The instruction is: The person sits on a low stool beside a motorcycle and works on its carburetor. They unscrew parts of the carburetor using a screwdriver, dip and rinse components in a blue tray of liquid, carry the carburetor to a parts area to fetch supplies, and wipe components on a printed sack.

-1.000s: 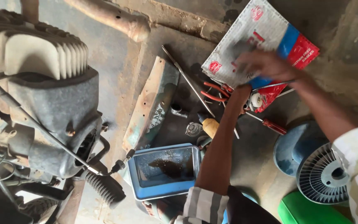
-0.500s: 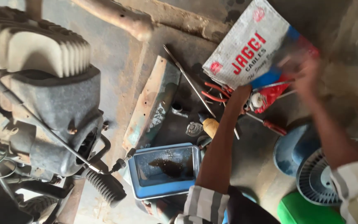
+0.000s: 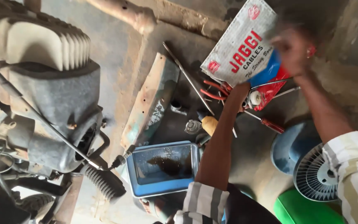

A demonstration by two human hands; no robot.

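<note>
A finned engine block (image 3: 34, 41) fills the floor's (image 3: 117, 54) left side, with a blue tray (image 3: 162, 168) of dark oil beside it toward the near edge. At the far edge lies a flat rectangular packet (image 3: 239, 49), grey-white with red lettering and a blue and red corner. The right hand (image 3: 293, 52) rests on it, blurred, so its finger state cannot be told. The left hand (image 3: 239, 93) reaches among red-handled pliers (image 3: 214, 89) just below the packet, with its fingers hidden. The work looks like sorting tools, and lifting one would need the packet cleared.
</note>
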